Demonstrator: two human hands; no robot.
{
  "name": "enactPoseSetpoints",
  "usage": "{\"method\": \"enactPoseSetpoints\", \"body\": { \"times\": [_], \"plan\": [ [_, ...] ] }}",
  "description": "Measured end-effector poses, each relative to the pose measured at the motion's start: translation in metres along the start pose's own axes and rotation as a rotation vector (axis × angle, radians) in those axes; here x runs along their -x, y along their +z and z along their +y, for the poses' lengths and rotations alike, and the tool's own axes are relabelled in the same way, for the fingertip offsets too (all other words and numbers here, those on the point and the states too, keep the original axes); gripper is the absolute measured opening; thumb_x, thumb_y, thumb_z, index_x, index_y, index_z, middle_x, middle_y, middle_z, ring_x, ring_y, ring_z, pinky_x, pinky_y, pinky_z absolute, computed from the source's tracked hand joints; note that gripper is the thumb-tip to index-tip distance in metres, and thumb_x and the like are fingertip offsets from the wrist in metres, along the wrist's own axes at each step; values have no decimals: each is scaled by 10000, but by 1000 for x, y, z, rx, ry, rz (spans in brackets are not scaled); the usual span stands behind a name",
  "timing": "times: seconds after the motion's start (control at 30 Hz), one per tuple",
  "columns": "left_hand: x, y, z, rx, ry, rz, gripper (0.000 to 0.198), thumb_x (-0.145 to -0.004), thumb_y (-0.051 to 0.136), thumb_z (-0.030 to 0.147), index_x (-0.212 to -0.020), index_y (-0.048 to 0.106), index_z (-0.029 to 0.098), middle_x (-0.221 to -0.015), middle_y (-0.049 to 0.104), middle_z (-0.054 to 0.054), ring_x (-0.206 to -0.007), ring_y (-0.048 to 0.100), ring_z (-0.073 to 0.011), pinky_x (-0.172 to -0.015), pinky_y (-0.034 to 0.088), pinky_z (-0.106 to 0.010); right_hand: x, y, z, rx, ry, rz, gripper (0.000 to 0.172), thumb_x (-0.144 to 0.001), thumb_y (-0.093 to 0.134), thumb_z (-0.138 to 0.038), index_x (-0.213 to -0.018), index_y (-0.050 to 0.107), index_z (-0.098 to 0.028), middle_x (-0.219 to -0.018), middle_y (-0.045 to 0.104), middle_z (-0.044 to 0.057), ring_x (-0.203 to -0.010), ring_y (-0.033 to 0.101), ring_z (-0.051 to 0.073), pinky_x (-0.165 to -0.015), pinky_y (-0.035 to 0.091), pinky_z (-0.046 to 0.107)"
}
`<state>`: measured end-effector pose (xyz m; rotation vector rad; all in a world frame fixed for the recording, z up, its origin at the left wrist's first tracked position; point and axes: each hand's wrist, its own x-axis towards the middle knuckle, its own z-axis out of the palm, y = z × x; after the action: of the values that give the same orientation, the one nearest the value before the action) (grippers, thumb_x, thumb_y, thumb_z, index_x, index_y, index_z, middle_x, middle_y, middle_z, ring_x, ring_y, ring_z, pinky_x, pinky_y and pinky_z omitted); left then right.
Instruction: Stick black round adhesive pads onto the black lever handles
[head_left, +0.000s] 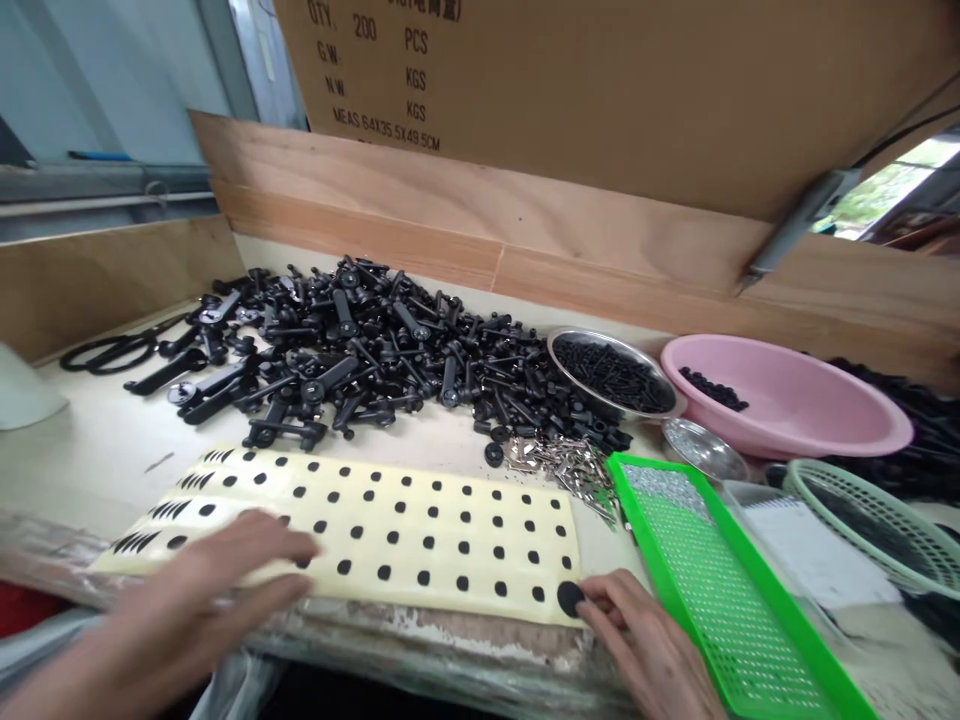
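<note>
- The right hand's fingers (611, 592) are curled and drawn together, their tips closed on the right edge of a black disc (570, 598) at the lower right corner of the sticker sheet (420, 520).
- The right hand (652, 650) comes in from the bottom edge of the frame, right of centre, knuckles up and wrist low, pointing up and to the left.
- The left hand's fingers (277, 548) lie flat and slightly apart on the sheet's lower left part, gripping nothing. They are blurred.
- The left hand (202, 600) enters from the lower left corner, palm down, forearm angled toward the middle of the frame.
- The pale yellow sheet, with rows of black dots, lies along the front edge of the bench (97, 450), between the two hands.
- Just right of the sheet sits a green mesh tray (720, 590), slanting to the lower right.
- Above the sheet, a pile of black plastic parts (360, 350) spreads across the middle, with small metal clips (562, 465) at its lower right.
- To the right of the pile stand a steel bowl (559, 345) of black screws and a pink basin (825, 440).
- Black scissors (112, 352) lie at the left.
- A cardboard box (637, 90) fills the top.
</note>
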<state>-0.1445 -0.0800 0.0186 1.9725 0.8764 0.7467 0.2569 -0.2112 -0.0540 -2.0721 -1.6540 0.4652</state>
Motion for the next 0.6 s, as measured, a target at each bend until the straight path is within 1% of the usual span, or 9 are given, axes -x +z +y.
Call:
{"method": "enactPoseSetpoints", "body": {
  "times": [0.03, 0.07, 0.13, 0.2, 0.23, 0.3, 0.4, 0.5, 0.6],
  "plan": [
    [-17, 27, 9, -152, 7, -70, 256, -855, 593, 249, -1070, 672, 363, -1014, 698, 91, -948, 604, -191, -839, 465, -256, 0, 3, -1, 7, -2, -11, 154, -897, 525, -404, -868, 604, -276, -875, 641, 9, -723, 650, 177, -624, 495, 270],
    [-34, 57, 18, -242, 64, -181, 248, -871, 587, 260, -1099, 658, 327, -1087, 683, 33, -1014, 582, -212, -892, 454, -295, -1, 5, -2, 10, -13, -10, 150, -901, 520, -395, -860, 593, -271, -867, 634, 9, -726, 643, 176, -631, 493, 272],
    [-63, 116, 34, -353, 254, -355, 299, -895, 574, 317, -1191, 596, 278, -1181, 635, -37, -1107, 537, -239, -994, 398, -394, -2, 7, -5, -7, -38, 12, 139, -915, 498, -365, -852, 567, -262, -845, 612, 9, -718, 623, 171, -643, 488, 274],
    [-80, 162, 43, -495, 411, -416, 359, -872, 597, 399, -1186, 572, 227, -1140, 618, -77, -1076, 526, -264, -979, 393, -465, -1, 9, -5, -34, -57, 43, 141, -928, 471, -325, -826, 536, -253, -817, 581, 7, -701, 600, 164, -639, 482, 269],
    [-84, 178, 44, -559, 463, -425, 377, -869, 595, 421, -1180, 562, 211, -1131, 606, -84, -1070, 518, -273, -976, 384, -493, 0, 10, -4, -45, -64, 56, 143, -929, 464, -310, -814, 523, -251, -808, 568, 5, -691, 591, 160, -631, 480, 265],
    [-88, 195, 40, -656, 520, -415, 400, -874, 576, 445, -1186, 537, 198, -1125, 585, -86, -1057, 504, -280, -967, 369, -525, 2, 12, -3, -65, -71, 96, 93, -926, 466, -288, -870, 530, -250, -832, 562, 8, -699, 591, 160, -634, 484, 262],
    [-88, 198, 32, -719, 549, -388, 427, -886, 548, 463, -1222, 498, 204, -1129, 566, -79, -1046, 491, -278, -961, 349, -528, 4, 15, -3, -72, -67, 156, 116, -923, 478, -271, -1023, 537, -257, -899, 574, 19, -767, 608, 172, -685, 494, 272],
    [-85, 196, 30, -742, 545, -379, 434, -888, 537, 477, -1225, 488, 209, -1129, 559, -71, -1044, 485, -277, -971, 327, -520, 7, 16, -6, -45, -95, 135, 95, -938, 456, -262, -907, 546, -257, -839, 568, 9, -733, 600, 172, -651, 476, 269],
    [-83, 197, 33, -764, 548, -375, 386, -914, 492, 462, -1199, 497, 202, -1159, 551, -86, -1073, 481, -290, -983, 311, -527, 13, 16, -8, -14, -168, 143, 145, -944, 443, -249, -823, 523, -246, -784, 547, 4, -690, 582, 167, -625, 453, 266]
  ]
}}
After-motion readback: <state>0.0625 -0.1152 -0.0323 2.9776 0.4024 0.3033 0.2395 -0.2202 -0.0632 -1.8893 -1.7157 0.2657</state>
